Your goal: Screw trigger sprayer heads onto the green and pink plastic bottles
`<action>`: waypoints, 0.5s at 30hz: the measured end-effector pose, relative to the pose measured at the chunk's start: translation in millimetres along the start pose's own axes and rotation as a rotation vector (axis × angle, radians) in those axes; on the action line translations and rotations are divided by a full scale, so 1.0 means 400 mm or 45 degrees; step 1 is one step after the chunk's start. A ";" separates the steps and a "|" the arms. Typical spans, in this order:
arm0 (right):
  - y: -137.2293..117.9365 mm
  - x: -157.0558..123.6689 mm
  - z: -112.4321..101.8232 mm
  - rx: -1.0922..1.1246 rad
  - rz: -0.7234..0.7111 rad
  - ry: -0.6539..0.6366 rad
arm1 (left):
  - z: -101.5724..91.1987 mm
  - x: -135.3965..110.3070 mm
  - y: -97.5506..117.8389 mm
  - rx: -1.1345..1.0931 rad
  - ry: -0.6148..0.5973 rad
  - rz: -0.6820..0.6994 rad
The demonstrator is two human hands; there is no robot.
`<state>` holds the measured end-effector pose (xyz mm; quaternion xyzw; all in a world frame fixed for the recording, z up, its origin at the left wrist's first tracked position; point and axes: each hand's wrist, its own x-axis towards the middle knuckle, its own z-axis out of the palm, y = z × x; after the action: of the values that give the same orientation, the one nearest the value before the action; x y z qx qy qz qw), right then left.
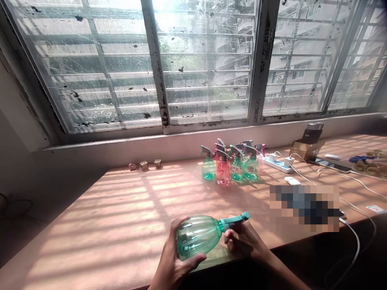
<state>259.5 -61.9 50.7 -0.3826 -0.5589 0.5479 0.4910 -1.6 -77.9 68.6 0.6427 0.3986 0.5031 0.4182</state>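
Note:
A clear green spray bottle lies tilted on its side above the front edge of the table, its teal spray head pointing right. My left hand is wrapped around the wide base, thumb along the lower side. At the neck, my right hand has its fingers curled around the spray head; the far fingers are hidden behind it. The inside of the bottle shows no clear liquid level.
Several green and pink spray bottles stand grouped near the window wall. Small baskets sit at the back left. A power strip, white cables, a white mouse and a blurred-out object occupy the right side.

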 end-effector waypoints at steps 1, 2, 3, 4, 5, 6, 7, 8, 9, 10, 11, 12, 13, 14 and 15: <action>-0.005 -0.001 0.001 -0.028 -0.022 0.002 | -0.001 0.000 -0.007 0.060 0.026 0.045; -0.010 -0.002 0.002 -0.058 -0.045 0.007 | -0.001 0.000 -0.011 0.113 0.055 0.082; -0.015 -0.003 0.004 -0.086 -0.064 0.014 | -0.001 0.000 -0.014 0.145 0.077 0.101; -0.021 -0.004 0.006 -0.108 -0.079 0.030 | 0.000 0.001 -0.014 0.147 0.086 0.098; -0.026 -0.004 0.008 -0.124 -0.090 0.054 | 0.002 0.002 -0.012 0.125 0.079 0.080; -0.032 -0.005 0.011 -0.133 -0.099 0.083 | 0.005 0.004 -0.010 0.091 0.056 0.061; -0.040 -0.007 0.013 -0.137 -0.106 0.114 | 0.008 0.005 -0.008 0.062 0.023 0.053; -0.050 -0.010 0.013 -0.132 -0.111 0.141 | 0.013 0.006 -0.006 0.042 0.001 0.065; -0.063 -0.016 0.012 -0.133 -0.128 0.175 | 0.017 0.006 -0.006 0.036 -0.007 0.100; -0.079 -0.024 0.007 -0.154 -0.169 0.234 | 0.022 0.006 -0.006 0.046 -0.006 0.153; -0.097 -0.033 0.000 -0.202 -0.234 0.321 | 0.027 0.005 -0.007 0.073 -0.003 0.215; -0.118 -0.043 -0.012 -0.282 -0.315 0.428 | 0.031 0.003 -0.007 0.109 -0.002 0.272; -0.140 -0.051 -0.028 -0.400 -0.408 0.555 | 0.035 0.001 -0.008 0.148 -0.008 0.315; -0.160 -0.058 -0.049 -0.539 -0.489 0.675 | 0.037 -0.002 -0.007 0.185 -0.022 0.334; -0.178 -0.060 -0.073 -0.696 -0.545 0.772 | 0.039 -0.005 -0.006 0.220 -0.040 0.327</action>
<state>301.0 -85.7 115.6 -0.5169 -0.5806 0.1299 0.6155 13.0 -81.0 63.4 0.7298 0.3483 0.5061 0.2999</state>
